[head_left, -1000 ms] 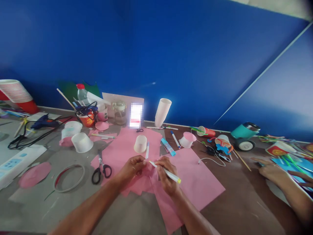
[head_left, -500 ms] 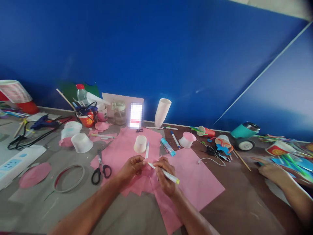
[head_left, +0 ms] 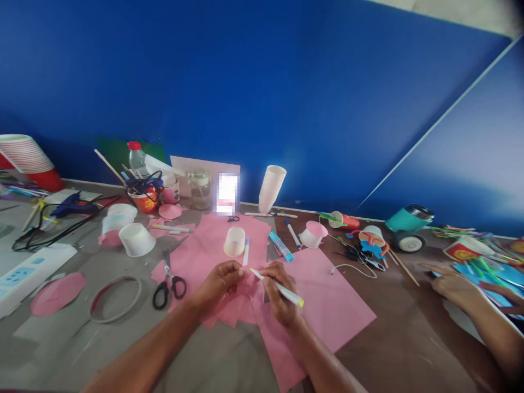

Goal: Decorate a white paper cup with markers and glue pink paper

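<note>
My right hand (head_left: 280, 292) is closed around a white marker (head_left: 289, 295) with a yellow end cap, held like a pen. Its yellowish tip points left toward my left hand (head_left: 224, 281), a short gap from the fingertips. Thumb and fingers of my left hand are pinched on a small piece of pink paper (head_left: 246, 280), which blends with the pink sheets (head_left: 204, 240) underneath. Just beyond both hands, a white paper cup (head_left: 234, 242) stands on those sheets beside another white marker (head_left: 246, 252). Black-handled scissors (head_left: 168, 284) lie left of my left hand.
A tape ring (head_left: 115, 299), pink paper disc (head_left: 58, 293) and power strip (head_left: 30, 275) lie left. Beyond are a glue stick (head_left: 281, 246), a pink-topped cup (head_left: 313, 234) and stacked white cups (head_left: 272, 188). Another person's hand (head_left: 454, 284) reaches in at right.
My right hand has shifted slightly right, drawing the marker's tip a little away from my left fingers. My left hand stays almost still. More of the other person's second hand shows at right.
</note>
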A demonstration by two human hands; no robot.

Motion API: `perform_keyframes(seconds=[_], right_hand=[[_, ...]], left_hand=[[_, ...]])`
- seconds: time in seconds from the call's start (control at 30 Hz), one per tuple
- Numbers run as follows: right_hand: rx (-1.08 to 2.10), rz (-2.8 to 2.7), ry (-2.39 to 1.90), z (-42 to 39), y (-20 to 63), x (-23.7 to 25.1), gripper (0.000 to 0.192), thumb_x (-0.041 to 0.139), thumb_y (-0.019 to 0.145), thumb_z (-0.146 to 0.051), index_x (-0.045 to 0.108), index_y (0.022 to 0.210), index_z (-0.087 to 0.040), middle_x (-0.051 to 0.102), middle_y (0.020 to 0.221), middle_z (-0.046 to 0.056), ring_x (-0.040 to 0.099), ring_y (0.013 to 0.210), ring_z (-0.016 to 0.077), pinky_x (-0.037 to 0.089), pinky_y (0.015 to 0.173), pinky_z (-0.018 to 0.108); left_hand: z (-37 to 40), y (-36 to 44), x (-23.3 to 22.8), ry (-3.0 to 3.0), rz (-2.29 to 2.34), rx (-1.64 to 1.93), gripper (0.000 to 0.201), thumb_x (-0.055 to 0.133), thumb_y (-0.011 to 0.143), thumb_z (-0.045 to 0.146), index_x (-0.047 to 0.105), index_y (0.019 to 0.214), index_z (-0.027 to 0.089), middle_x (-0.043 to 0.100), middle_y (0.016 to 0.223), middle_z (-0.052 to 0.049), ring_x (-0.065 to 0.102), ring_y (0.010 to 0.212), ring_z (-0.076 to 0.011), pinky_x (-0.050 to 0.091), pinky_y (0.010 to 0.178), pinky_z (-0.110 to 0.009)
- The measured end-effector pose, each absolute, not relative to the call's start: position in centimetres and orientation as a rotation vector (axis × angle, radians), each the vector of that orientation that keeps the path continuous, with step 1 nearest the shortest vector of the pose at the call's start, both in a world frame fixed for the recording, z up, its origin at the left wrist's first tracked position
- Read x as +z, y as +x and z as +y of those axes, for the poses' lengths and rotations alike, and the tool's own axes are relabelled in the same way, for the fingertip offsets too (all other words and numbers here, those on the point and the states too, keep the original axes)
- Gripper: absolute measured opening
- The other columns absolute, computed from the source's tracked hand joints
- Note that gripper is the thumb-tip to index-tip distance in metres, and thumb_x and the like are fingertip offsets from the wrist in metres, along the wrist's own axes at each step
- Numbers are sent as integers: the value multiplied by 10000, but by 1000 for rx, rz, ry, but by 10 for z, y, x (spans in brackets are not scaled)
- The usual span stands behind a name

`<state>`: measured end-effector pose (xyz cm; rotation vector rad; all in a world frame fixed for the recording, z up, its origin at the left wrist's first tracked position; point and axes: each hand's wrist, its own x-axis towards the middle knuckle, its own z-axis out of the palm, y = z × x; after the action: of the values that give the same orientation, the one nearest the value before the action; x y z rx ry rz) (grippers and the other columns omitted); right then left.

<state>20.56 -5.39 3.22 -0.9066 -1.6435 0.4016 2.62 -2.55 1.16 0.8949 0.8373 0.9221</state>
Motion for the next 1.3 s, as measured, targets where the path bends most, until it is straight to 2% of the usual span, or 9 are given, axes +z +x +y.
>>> perform_keyframes(seconds=[0.23,0.97,1.3], right_hand=[[367,-1632,-934,-54,206,33,166,481,927,-224,638,874,-218,584,592,-8,571,610,185,471,670,354],[415,-1655,-943,-55,206,33,186,485,919,-257,648,841,-213,592,603,12,584,667,200,471,637,343],[480,-1639,-926,-55,206,30,220,469,917,-234,610,748,-217,575,607,9,539,641,182,436,606,319]], left_hand=[[-26,26,14,900,830,930,340,797,710,407,577,669,151,489,538,60,367,449,-45,249,473,-209],[-27,28,20,865,834,931,382,834,646,426,569,647,150,472,509,70,339,423,-31,218,449,-201],[-30,31,22,738,817,941,412,871,603,410,550,651,156,389,457,97,278,394,-21,192,425,-192]])
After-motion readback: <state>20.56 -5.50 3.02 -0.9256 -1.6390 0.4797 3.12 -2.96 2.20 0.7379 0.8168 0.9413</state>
